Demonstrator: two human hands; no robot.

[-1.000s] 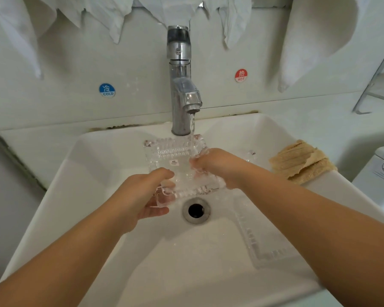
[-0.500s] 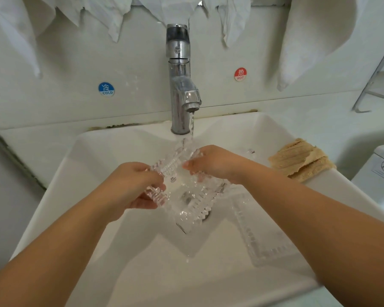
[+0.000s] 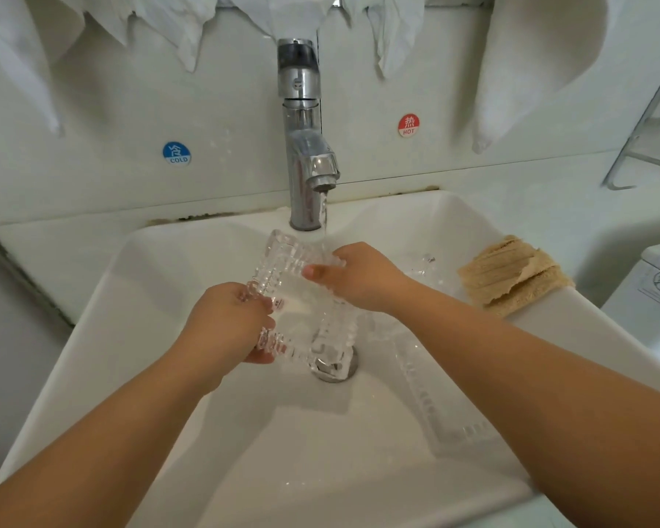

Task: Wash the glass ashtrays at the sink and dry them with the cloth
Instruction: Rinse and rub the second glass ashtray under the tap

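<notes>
Glass is catching the light over the basin: a square cut-glass ashtray [image 3: 302, 299] is being held tilted above the drain [image 3: 334, 369], right under the running tap [image 3: 305, 146]. Water [image 3: 324, 215] is streaming off the spout onto the ashtray's far edge. The left hand [image 3: 229, 325] is gripping the near-left side, fingers curled round the ribbed rim. The right hand [image 3: 362, 276] is clamping the far-right edge, thumb lying across the top. The two hands are sitting apart, one on either side of the piece.

A second ashtray [image 3: 446, 409] is lying flat in the white sink [image 3: 138, 299], to the right of the drain, partly hidden under the right forearm. A tan ribbed cloth [image 3: 507, 276] is resting folded on the sink's right rim, well apart from both hands.

On the wall, a blue COLD sticker [image 3: 177, 153] is showing left of the tap and a red HOT sticker [image 3: 409, 125] right of it. White cloths [image 3: 526, 62] are hanging along the top.
</notes>
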